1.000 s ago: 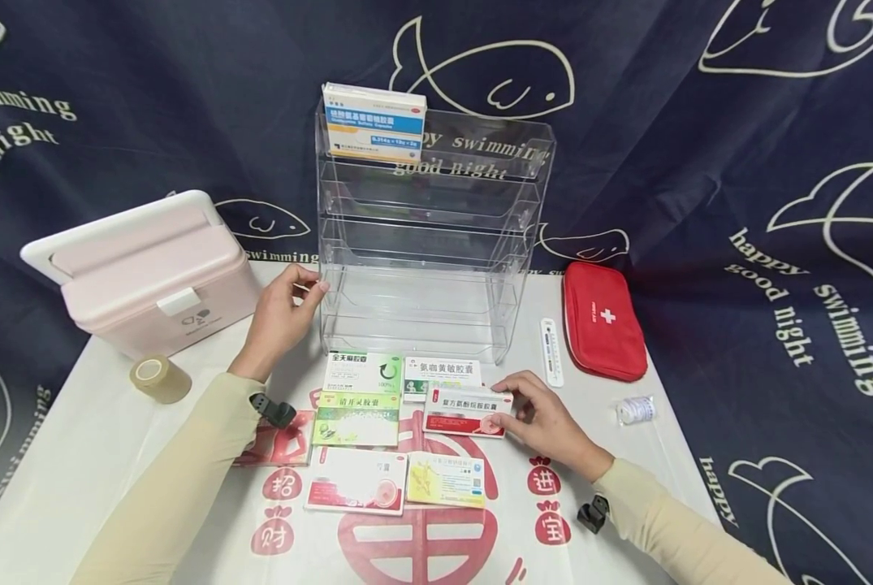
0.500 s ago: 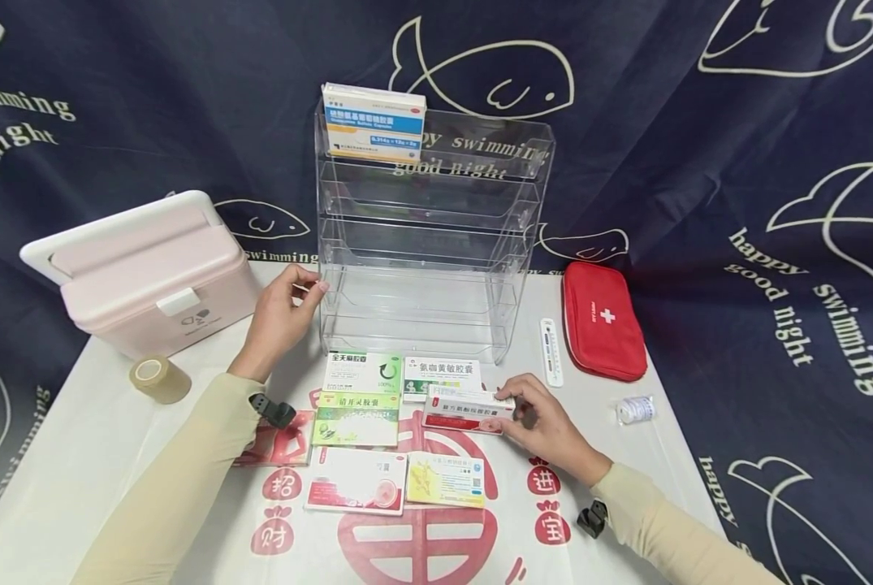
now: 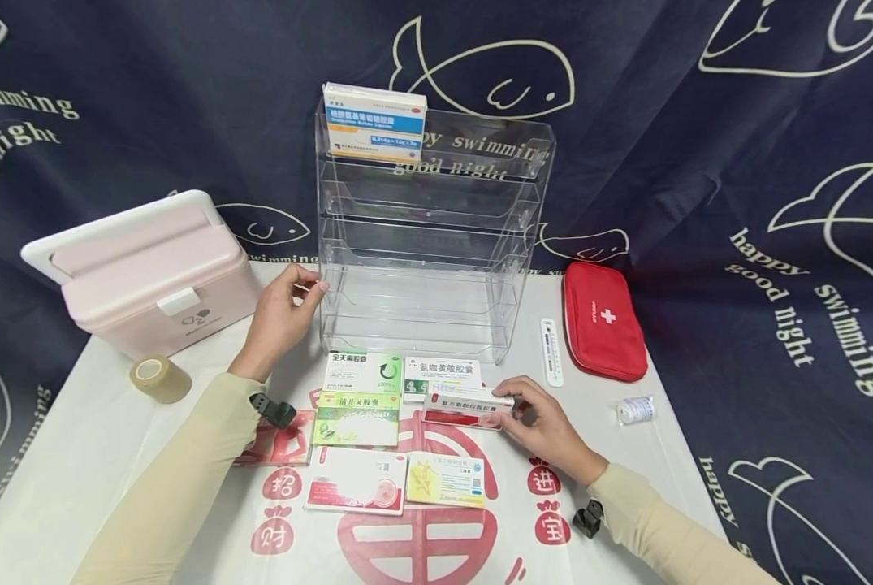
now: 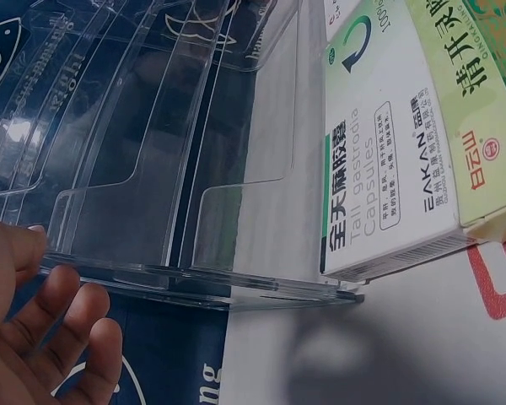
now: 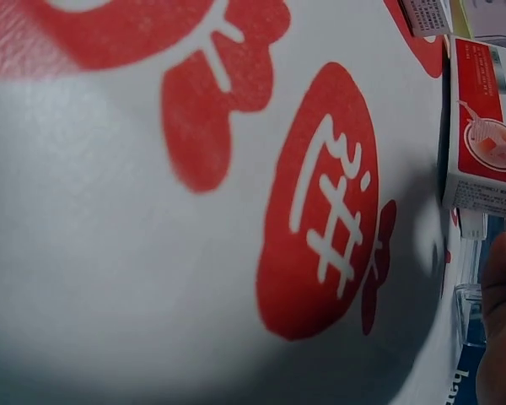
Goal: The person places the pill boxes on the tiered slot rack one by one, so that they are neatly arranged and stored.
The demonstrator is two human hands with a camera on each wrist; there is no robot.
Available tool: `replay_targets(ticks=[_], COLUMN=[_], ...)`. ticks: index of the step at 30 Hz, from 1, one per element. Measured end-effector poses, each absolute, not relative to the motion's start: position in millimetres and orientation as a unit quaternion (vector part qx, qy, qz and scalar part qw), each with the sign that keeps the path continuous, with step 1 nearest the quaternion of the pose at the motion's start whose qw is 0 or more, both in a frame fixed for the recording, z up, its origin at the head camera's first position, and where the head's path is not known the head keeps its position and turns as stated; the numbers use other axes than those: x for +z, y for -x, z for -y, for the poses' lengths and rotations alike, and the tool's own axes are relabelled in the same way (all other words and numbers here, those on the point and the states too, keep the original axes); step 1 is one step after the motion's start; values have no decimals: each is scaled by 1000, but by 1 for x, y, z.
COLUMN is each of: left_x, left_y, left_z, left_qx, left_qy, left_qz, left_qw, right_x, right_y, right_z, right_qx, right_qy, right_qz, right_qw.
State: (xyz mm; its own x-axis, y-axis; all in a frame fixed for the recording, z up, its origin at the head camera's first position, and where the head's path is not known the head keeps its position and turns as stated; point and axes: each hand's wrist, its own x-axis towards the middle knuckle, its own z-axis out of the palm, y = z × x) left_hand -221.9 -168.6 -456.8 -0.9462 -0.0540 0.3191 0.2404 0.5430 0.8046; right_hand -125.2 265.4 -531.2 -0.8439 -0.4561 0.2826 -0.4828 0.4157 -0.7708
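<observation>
My left hand (image 3: 283,313) pinches the left edge of a clear acrylic tiered rack (image 3: 421,284); in the left wrist view the thumb and fingers (image 4: 84,308) lie on either side of its side panel. With my right hand (image 3: 553,431) I hold the right end of a white and red medicine box (image 3: 461,410), tilted so its narrow top side shows. That box overlaps a white and green medicine box (image 3: 443,370) behind it. In the right wrist view the held box (image 5: 481,110) is at the right edge, the hand partly cut off.
Several medicine boxes lie before the rack, including a light green one (image 3: 356,418) and a yellow one (image 3: 446,479). A blue and white box (image 3: 373,122) stands in the top tier. Around are a pink medicine chest (image 3: 162,284), tape roll (image 3: 160,379), thermometer (image 3: 551,353) and red pouch (image 3: 604,321).
The white and red box in my right hand has tipped more upright, its front face narrowing and its top side coming into view. My left hand stays at the rack.
</observation>
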Motion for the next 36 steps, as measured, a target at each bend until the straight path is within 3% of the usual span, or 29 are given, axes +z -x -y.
replay_targets(ticks=[8, 26, 36], left_x=[-456, -457, -458], left_y=[221, 222, 223], left_z=[169, 169, 169], left_qx=[-473, -467, -475], left_qy=[50, 43, 45], left_qz=[866, 870, 866], left_qw=[152, 149, 147], right_x=[-519, -504, -472], right_y=[121, 118, 147], right_z=[-255, -247, -233], right_qx=[473, 495, 506], right_qy=[-302, -309, -338], right_qz=[827, 812, 788], right_qw=[41, 21, 92])
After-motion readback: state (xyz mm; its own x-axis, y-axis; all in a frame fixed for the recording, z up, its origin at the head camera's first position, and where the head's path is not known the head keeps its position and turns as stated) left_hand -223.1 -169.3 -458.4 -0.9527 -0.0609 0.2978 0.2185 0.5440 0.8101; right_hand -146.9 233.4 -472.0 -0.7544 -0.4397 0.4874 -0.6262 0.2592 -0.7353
